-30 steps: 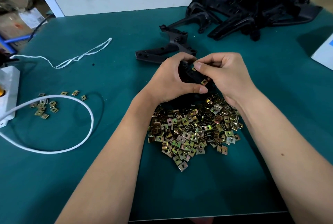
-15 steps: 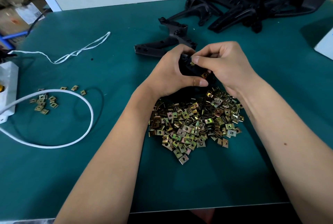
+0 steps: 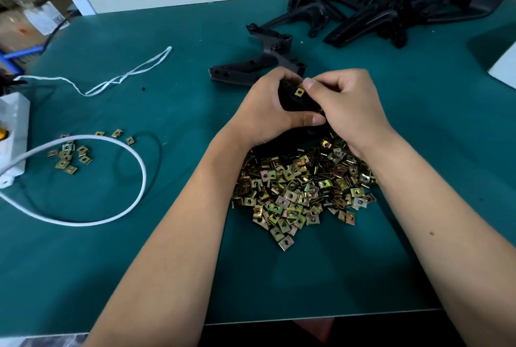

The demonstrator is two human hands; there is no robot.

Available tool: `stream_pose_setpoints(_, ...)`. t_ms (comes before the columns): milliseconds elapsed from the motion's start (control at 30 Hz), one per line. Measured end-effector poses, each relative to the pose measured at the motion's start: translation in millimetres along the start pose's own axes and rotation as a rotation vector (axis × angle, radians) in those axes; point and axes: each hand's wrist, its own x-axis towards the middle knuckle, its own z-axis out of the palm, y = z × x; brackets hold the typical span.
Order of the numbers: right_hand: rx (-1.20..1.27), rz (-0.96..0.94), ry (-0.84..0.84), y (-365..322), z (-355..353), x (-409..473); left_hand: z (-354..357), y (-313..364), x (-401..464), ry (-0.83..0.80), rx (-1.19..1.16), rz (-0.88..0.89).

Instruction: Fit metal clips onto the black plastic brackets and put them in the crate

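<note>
My left hand [image 3: 269, 107] grips a black plastic bracket [image 3: 293, 102] above the table's middle, thumb wrapped under it. My right hand [image 3: 347, 107] pinches a small brass-coloured metal clip [image 3: 299, 91] against the bracket's upper edge. Most of the bracket is hidden between both hands. A heap of loose metal clips [image 3: 303, 187] lies just below my hands. One more black bracket [image 3: 259, 63] lies flat behind my left hand. A pile of black brackets [image 3: 396, 3] sits at the far right. No crate is in view.
The green table mat [image 3: 139, 262] reaches the near edge. A white cable [image 3: 134, 201] loops at the left around a few stray clips [image 3: 71, 155]. A white power strip [image 3: 12, 134] and white string [image 3: 122, 78] lie at the left. A white object [image 3: 505, 67] is at the right edge.
The clip now shows face-up on the bracket's upper edge under my right fingertips. My right thumb and forefinger shifted slightly along it. The camera tilted a little.
</note>
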Motion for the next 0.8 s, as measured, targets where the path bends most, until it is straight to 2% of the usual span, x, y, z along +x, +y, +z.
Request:
stream_pose_setpoints(300, -0.126, -0.107, -0.081, 0, -2, -1, 0, -4, 3, -0.033, -0.017, -0.007)
stream_pose_setpoints(600, -0.097, -0.133, -0.163, -5, 1, -4, -3, -5, -2, -0.035, 0.059, 0.006)
stream_pose_setpoints(700, -0.185, -0.154, -0.127, -9, -1, -9, -4, 3, -1, -0.03, 0.161, 0.01)
stream_pose_setpoints(800, -0.215, -0.185, -0.048, -14, -26, -13, 3, 41, 4, -0.046, 0.232, 0.056)
